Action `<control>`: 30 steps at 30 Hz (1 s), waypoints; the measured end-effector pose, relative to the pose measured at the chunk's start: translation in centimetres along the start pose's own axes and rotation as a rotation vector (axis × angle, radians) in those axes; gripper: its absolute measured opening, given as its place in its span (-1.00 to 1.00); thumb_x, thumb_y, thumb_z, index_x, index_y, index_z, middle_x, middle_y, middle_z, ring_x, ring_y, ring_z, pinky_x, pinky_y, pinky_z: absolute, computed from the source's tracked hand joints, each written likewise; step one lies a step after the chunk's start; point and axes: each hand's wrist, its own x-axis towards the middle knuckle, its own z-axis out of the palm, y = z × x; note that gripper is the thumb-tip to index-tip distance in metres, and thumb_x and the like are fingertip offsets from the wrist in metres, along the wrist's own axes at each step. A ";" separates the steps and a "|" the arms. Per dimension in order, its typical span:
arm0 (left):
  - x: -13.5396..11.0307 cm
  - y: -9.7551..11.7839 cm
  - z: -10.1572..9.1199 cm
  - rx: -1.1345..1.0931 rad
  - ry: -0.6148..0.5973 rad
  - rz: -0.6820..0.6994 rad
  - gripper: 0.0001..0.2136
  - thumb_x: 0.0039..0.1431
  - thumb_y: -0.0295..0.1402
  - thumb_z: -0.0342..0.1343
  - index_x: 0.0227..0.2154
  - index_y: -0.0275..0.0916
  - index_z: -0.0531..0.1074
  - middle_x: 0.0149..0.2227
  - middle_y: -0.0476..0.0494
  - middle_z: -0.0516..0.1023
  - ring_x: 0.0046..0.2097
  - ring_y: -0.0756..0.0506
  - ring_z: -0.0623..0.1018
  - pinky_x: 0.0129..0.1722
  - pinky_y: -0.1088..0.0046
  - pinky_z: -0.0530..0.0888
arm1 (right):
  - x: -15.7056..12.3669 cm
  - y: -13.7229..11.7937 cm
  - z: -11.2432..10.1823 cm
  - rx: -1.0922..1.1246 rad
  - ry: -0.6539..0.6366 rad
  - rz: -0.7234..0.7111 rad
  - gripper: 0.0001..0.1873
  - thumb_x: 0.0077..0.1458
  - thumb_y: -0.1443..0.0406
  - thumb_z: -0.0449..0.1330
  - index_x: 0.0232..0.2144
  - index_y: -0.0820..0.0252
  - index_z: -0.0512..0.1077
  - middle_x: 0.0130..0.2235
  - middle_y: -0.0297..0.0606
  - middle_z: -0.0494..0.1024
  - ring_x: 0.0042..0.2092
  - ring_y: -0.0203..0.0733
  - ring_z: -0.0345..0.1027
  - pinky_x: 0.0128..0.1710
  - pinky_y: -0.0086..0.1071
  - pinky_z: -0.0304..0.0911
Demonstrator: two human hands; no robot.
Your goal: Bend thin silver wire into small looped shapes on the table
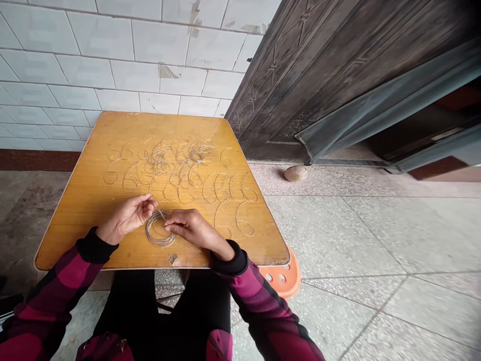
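A small bundle of thin silver wire rings [160, 231] lies on the near part of a square wooden table [93, 200]. My left hand [128, 216] pinches the bundle's upper left edge with closed fingers. My right hand [191, 228] pinches its right side, thumb and fingers pressed together on the wire. Beyond the hands, several loose wire loops [176, 168] lie spread over the middle and far part of the table, tangled thickest near the centre. A few more loops [240, 215] lie to the right of my right hand.
A white tiled wall [112, 60] stands behind the table. A dark carved door [338, 65] leans open at the right. An orange plastic stool [283, 276] shows under the table's near right corner. A small round ball [295, 173] rests on the speckled floor.
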 end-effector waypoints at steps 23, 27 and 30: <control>-1.6 -1.6 -0.1 1.009 -0.218 0.512 -0.72 0.17 -0.16 0.09 -0.20 -0.28 0.42 -0.49 0.03 0.36 -0.54 0.07 0.28 -0.54 0.54 0.22 | 0.1 0.0 -0.6 0.002 0.306 -0.035 -0.80 0.18 0.23 0.18 -0.20 0.16 0.55 -0.34 -0.24 0.52 -0.36 -0.32 0.38 -0.33 -0.41 0.32; -1.4 -1.3 0.1 0.781 -0.130 0.510 -0.67 0.07 -0.12 0.19 -0.26 -0.30 0.44 -0.52 0.04 0.35 -0.58 0.11 0.24 -0.60 0.57 0.19 | 0.2 0.6 0.2 -0.461 0.232 -0.064 -0.71 0.27 0.27 0.04 -0.08 0.18 0.50 -0.34 -0.22 0.46 -0.36 -0.30 0.32 -0.38 -0.45 0.22; -1.1 -1.5 0.3 0.740 -0.074 0.537 -0.73 0.04 -0.15 0.22 -0.37 -0.29 0.46 -0.54 0.04 0.35 -0.60 0.12 0.22 -0.63 0.57 0.16 | 0.2 1.1 0.8 -0.607 0.157 -0.024 -0.71 0.28 0.26 0.02 -0.10 0.17 0.50 -0.37 -0.25 0.44 -0.41 -0.33 0.26 -0.44 -0.47 0.15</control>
